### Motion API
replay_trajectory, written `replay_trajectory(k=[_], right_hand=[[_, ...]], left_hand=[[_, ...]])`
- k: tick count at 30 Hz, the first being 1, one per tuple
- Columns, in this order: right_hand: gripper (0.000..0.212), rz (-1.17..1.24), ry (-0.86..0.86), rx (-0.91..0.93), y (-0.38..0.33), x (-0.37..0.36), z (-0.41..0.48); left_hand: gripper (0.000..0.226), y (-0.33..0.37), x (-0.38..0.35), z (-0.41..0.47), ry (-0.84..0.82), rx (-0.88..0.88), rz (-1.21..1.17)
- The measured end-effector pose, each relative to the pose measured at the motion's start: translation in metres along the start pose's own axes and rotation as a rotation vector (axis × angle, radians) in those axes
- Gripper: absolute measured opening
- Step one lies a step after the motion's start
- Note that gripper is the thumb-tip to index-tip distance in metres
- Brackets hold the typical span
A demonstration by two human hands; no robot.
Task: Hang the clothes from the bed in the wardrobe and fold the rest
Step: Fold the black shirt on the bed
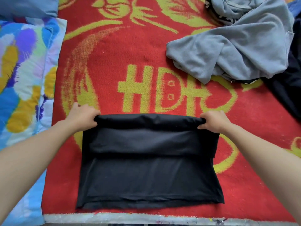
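Both hands gripped the far fold of the black garment (149,160) on the red blanket (114,62), left hand (84,116) and right hand (213,119) at opposite corners

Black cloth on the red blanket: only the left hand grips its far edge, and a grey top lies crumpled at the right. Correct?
Not quite. The head view shows both the left hand and the right hand gripping the far edge of the black cloth. It does lie on the red blanket, with the grey top crumpled at the right.
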State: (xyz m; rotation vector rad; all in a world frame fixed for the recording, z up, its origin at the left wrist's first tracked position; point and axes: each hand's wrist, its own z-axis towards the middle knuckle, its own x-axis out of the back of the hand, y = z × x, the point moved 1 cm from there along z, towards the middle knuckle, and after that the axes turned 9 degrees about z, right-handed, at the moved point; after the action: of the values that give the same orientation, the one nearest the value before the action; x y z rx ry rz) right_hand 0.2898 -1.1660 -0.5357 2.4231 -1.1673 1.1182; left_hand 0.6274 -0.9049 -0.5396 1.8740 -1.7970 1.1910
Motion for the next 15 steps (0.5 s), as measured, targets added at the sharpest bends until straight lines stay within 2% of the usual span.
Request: replay_trajectory(k=[4,8,10,12,15], right_hand=[[0.037,0.163,0.266,0.054,0.005,0.041,-0.004],[0.029,0.039,0.27,0.084,-0.002,0.052,-0.02],[0.028,-0.055,0.263,0.107,-0.001,0.047,-0.037],[0.026,-0.153,0.348,0.311,0.003,0.036,-0.057],[0.018,-0.279,0.535,0.619,0.009,0.004,-0.093]], left_hand=[[0.021,-0.036,0.025,-0.002,0.21,0.024,-0.137],[0.024,-0.043,0.035,-0.024,0.287,-0.062,-0.176],[0.03,-0.039,0.031,-0.042,0.452,-0.174,-0.155],[0.026,-0.029,0.024,-0.068,0.642,-0.252,-0.08],[0.01,-0.007,-0.013,-0.104,0.783,-0.322,0.037]])
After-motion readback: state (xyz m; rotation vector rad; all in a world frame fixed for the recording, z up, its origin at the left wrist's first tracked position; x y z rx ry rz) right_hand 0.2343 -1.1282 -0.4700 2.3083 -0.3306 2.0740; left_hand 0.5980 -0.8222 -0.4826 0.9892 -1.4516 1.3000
